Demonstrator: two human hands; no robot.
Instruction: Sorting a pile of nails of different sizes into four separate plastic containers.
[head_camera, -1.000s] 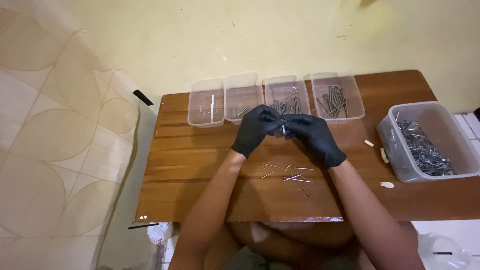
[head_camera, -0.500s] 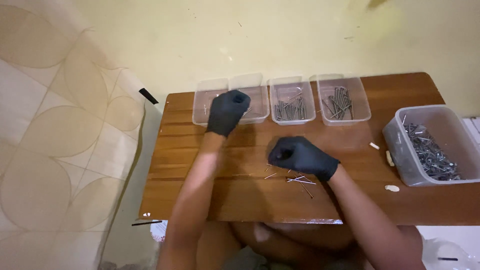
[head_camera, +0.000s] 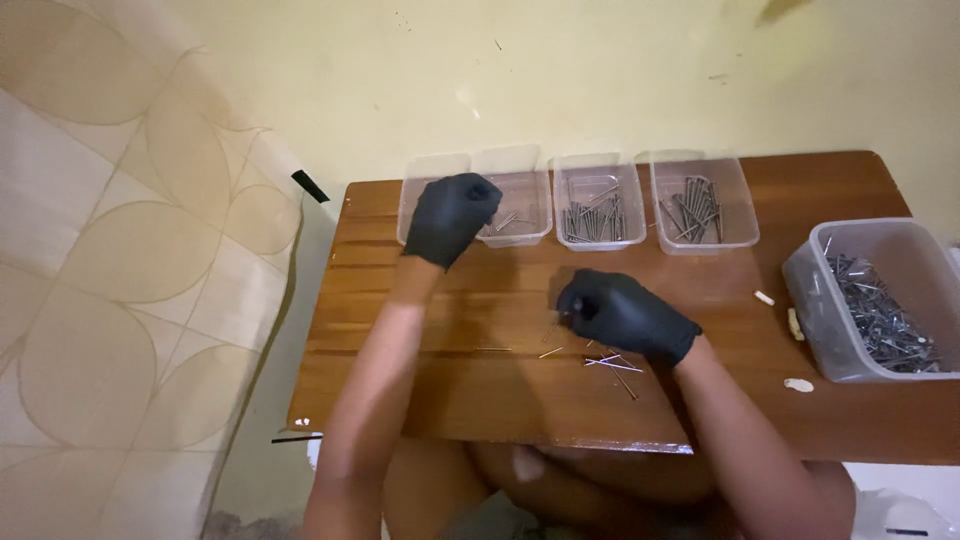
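Nails: loose nails (head_camera: 600, 358) lie scattered on the wooden table (head_camera: 420, 400), near centre.
Left hand (head_camera: 450, 215): gloved, curled over the far-left clear tray (head_camera: 520, 205); contents of its grip cannot be told.
Right hand (head_camera: 622, 315): gloved, fingers pinched at the scattered nails; grip unclear.
Risk: thin nails may slip from gloved fingertips or land in a neighbouring tray (head_camera: 598, 200).
Containers: four clear rectangular trays along the far edge; a larger grey tub (head_camera: 870, 300) of nails at right; no labels visible.

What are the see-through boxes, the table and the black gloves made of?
The boxes look like thin clear plastic: the nails inside show through the walls. The table looks like varnished wood, with brown grain lines and a slight shine. The gloves on the left hand and right hand look like thin matte rubber, maybe nitrile; I can't be sure.
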